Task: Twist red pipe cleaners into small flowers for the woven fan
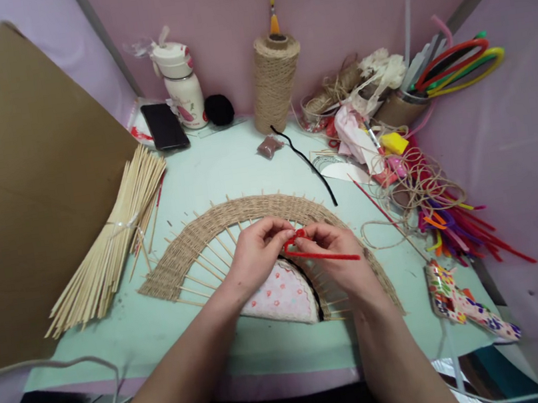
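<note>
Since the left hand [262, 248] and right hand [339, 241] both pinch that red pipe cleaner [328, 256], loosening either could probably uncurl it over the woven fan [249, 207] below.

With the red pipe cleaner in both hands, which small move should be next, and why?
Probably the right hand should bend the straight tail of the red pipe cleaner back toward its curled part: the left hand seems to pinch that part, while the tail sticks out unbent.
</note>
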Available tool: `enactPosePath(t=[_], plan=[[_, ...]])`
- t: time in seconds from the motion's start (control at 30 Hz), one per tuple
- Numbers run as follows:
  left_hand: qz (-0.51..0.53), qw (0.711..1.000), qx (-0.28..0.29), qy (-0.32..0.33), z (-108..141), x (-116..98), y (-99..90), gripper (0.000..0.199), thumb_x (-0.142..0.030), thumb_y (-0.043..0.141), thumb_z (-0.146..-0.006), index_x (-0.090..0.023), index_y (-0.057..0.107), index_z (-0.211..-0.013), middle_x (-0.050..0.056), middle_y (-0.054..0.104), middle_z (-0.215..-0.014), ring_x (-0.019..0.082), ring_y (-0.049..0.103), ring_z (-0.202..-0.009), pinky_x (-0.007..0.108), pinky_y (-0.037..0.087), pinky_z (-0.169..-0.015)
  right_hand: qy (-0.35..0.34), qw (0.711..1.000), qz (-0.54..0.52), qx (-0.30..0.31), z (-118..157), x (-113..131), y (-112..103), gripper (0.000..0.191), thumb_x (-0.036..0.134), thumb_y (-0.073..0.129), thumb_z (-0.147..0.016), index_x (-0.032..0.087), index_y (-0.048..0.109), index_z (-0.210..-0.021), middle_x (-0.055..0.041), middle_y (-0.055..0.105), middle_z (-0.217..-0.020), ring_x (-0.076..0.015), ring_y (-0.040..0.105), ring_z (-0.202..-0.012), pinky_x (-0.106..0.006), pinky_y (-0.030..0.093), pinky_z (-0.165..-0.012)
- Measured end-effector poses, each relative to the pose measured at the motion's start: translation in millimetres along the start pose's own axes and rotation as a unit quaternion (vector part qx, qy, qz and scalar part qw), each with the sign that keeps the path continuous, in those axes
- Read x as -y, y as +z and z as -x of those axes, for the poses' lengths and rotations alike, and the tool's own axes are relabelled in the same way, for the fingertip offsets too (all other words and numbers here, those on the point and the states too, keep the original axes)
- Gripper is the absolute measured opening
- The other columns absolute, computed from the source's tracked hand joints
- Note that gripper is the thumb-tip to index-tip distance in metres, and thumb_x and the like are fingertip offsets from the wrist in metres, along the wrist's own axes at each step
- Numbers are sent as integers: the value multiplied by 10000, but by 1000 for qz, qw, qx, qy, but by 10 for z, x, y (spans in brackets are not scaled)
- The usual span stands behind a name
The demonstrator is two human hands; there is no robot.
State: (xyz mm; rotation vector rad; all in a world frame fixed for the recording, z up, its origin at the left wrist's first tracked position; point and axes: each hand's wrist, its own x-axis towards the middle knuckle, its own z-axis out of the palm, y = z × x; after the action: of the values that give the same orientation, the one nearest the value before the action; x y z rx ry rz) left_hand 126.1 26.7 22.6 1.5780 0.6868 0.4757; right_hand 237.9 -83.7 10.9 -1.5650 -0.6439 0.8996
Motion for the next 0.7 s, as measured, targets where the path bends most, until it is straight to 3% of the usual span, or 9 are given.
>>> enactPosePath(t=[0.27, 0.47, 0.7], plan=[[-77, 992, -78, 58, 63, 65, 107, 94, -219, 546, -835, -198, 629, -797, 21, 657, -807, 166, 595, -806, 278, 439, -762, -10, 999, 37, 19, 10, 6, 17, 177, 357, 679, -757, 183, 663, -732, 2, 638, -698, -133, 543, -629, -255, 422, -604], [48, 996, -80, 6, 6, 50, 73, 162, -286, 587, -826, -179, 668, -917, 45, 694, -923, 167, 622, -869, 274, 465, -802, -5, 999, 4, -53, -13, -9, 14, 164, 338, 702, -731, 179, 663, -729, 1, 645, -703, -135, 558, -643, -257, 433, -630], [145, 986, -15, -83, -24, 72, 67, 182, -317, 700, -731, -145, 666, -782, 18, 664, -761, 123, 591, -711, 242, 460, -687, 2, 999, 1, -36, -20, 0, 28, 177, 353, 716, -722, 180, 680, -724, -1, 664, -703, -134, 572, -638, -252, 448, -626]])
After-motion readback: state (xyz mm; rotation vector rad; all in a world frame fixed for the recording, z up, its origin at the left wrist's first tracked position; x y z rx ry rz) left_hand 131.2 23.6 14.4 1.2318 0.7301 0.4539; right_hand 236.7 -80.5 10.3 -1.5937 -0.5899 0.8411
